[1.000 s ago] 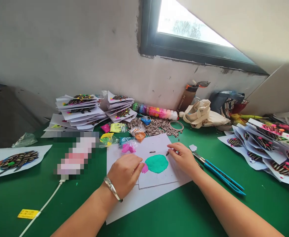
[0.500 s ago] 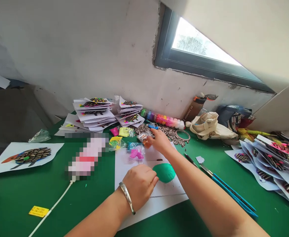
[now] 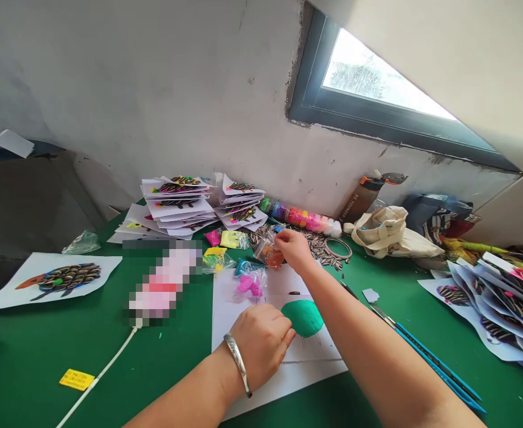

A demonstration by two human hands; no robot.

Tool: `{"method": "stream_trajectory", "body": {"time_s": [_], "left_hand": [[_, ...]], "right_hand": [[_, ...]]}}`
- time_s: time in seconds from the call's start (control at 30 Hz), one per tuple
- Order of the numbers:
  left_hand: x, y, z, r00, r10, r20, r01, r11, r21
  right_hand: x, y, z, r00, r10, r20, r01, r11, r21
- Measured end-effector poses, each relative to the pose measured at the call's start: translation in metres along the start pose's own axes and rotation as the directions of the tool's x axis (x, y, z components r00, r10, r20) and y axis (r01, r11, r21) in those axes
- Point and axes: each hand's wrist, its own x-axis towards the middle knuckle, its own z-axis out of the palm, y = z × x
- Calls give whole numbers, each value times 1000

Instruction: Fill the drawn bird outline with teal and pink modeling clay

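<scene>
My right hand (image 3: 293,248) reaches forward and pinches a small clear bag of orange clay (image 3: 271,254), lifting it just above the table. My left hand (image 3: 261,342), with a silver bangle on the wrist, rests curled on the white card (image 3: 308,351), fingertips pressed beside the green clay blob (image 3: 303,316) stuck on it. A clear bag of pink clay (image 3: 250,284) lies on the paper just behind the card. One dark seed (image 3: 294,293) lies on the paper.
Sunflower seeds (image 3: 319,245) lie in a heap behind a row of small clay tubs (image 3: 301,217). Stacks of finished seed pictures stand at back left (image 3: 176,202) and right (image 3: 502,297). Blue-handled scissors (image 3: 426,362), a white cable (image 3: 96,377) and a cloth bag (image 3: 388,232) lie around.
My right hand left the card, reached forward to the clay bags and picked up the orange one. The left hand stayed on the card. The view swung left.
</scene>
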Motion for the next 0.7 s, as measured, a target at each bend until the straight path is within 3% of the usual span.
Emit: {"method": "stream_trajectory", "body": {"time_s": [0.2,0.33,0.4,0.47,0.53,0.63,0.7], "left_hand": [[3,1,-4,997,-17,-73,12,998,-63],[6,-1,-10,985,-134,-111,112,977,-184],[7,-5,-12,951,-251,-182,194,940,-281],[8,-11,-13,874,-435,-215,305,837,-454],[10,-14,-14,809,-578,-107,383,656,-651],[14,-14,-16,761,-641,100,415,363,-835],[16,-11,-17,750,-629,204,433,234,-871]], "right_hand": [[-12,0,-27,995,38,-96,-11,962,271],[-42,-3,-46,997,73,-15,-57,880,471],[-64,-5,-55,997,76,29,-79,839,539],[-89,-8,-62,995,76,66,-100,808,581],[-113,-9,-65,992,70,105,-122,748,652],[-138,-10,-64,988,68,142,-148,698,700],[-148,-10,-61,975,78,209,-207,665,717]]}}
